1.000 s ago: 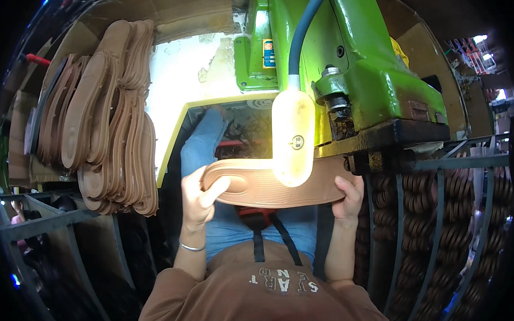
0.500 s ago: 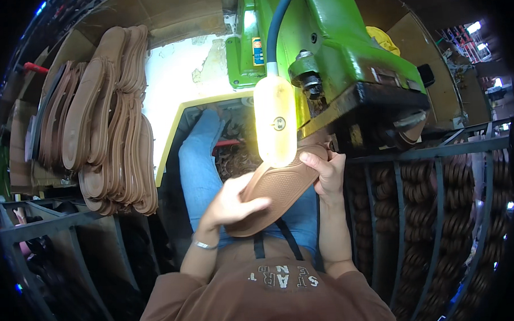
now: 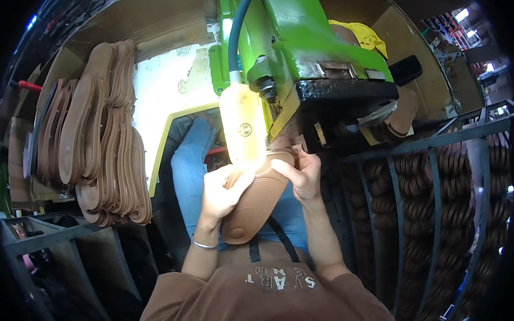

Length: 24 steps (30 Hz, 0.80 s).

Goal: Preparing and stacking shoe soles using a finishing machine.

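A brown shoe sole (image 3: 257,208) with a textured top tilts over my lap, its upper end close to the green machine's (image 3: 321,50) dark working head. My left hand (image 3: 224,193) grips its left edge, fingers curled and thumb pressed on the top face. Around the upper right edge close the fingers of my right hand (image 3: 301,173), with the thumb lying on top. A glowing yellow-white work lamp (image 3: 243,127) on a blue cable hangs just above my left hand. It hides part of the sole's upper end.
Stacks of brown soles (image 3: 112,160) stand at the left on the bench. A yellow-edged opening (image 3: 164,142) lies between them and the lamp. Metal racks (image 3: 403,212) at the right hold several rows of soles. A yellow cloth (image 3: 366,36) lies behind the machine.
The sole has swung to a steeper angle, its lower end now farther from the left hand. My left hand has slid up its left edge and closed. The whole view has shifted, moving the machine leftward.
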### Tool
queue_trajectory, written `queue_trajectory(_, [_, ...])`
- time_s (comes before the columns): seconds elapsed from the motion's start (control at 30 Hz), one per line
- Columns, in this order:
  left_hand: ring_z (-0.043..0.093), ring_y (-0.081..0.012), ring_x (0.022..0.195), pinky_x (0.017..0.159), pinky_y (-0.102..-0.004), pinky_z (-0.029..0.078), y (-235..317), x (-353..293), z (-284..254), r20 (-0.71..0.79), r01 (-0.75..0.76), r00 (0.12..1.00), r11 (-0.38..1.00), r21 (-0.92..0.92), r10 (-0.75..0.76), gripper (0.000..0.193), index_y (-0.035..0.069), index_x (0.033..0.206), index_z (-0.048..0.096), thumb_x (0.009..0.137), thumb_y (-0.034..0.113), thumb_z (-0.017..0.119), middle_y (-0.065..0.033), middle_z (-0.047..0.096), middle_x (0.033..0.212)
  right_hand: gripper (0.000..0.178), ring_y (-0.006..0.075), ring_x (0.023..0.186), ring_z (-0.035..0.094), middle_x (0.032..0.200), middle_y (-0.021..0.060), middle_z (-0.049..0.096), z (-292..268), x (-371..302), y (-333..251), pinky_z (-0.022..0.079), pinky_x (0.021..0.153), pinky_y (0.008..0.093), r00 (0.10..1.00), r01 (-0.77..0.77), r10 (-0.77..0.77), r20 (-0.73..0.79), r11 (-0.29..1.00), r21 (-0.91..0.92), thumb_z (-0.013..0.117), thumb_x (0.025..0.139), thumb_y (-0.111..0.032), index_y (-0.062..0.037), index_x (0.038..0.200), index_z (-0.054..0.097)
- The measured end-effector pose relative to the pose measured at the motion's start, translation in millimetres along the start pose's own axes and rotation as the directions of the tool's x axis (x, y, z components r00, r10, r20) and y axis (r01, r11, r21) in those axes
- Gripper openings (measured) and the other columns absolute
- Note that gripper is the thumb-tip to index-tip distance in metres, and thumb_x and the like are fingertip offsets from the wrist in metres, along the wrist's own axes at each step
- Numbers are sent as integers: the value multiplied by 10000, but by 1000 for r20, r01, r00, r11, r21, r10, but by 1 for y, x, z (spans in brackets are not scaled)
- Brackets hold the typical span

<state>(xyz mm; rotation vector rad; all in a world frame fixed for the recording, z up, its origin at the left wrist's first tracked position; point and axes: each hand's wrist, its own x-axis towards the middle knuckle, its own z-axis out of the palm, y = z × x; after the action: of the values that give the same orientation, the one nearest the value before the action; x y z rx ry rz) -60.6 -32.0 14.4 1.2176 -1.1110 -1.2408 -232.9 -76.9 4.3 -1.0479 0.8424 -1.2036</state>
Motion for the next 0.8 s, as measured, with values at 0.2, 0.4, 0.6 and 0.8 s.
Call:
queue_trajectory(0.2, [483, -66, 534, 497, -268, 412, -4, 16, 17, 31, -129, 992, 950, 286, 125, 161, -16, 850, 678, 824, 143, 674, -103, 597, 595, 332, 148, 910, 603, 992, 99, 638, 3, -24, 6, 470, 828, 271, 994, -1, -4, -110, 999, -46, 683, 763, -39, 50, 1062, 568])
queue_trajectory(0.4, [421, -56, 499, 463, -255, 375, -28, 10, 33, -84, -188, 977, 978, 94, 196, 125, -34, 824, 662, 818, 89, 680, -29, 561, 566, 408, 174, 968, 601, 1021, 125, 637, -50, -135, 53, 486, 839, 292, 905, -337, 405, 128, 868, -364, 744, 753, -107, 57, 1078, 560])
queue_trajectory(0.6, [616, -139, 914, 825, -240, 491, -25, -5, 28, 8, 52, 999, 972, -228, -51, 347, -71, 1147, 555, 812, -36, 638, -110, 652, 987, 278, 125, 733, 620, 851, 90, 644, -119, -154, 12, 497, 673, 237, 923, -318, 304, -237, 948, -21, 690, 704, -16, 35, 950, 570])
queue_trajectory(0.8, [591, -122, 934, 840, -248, 478, -24, 5, 36, 61, 55, 997, 988, -147, -47, 342, -67, 1118, 570, 796, -11, 670, -104, 627, 1028, 256, 144, 874, 600, 952, 72, 610, -139, -85, -36, 486, 774, 255, 870, -33, 14, -493, 999, -31, 631, 818, -83, 9, 1043, 552])
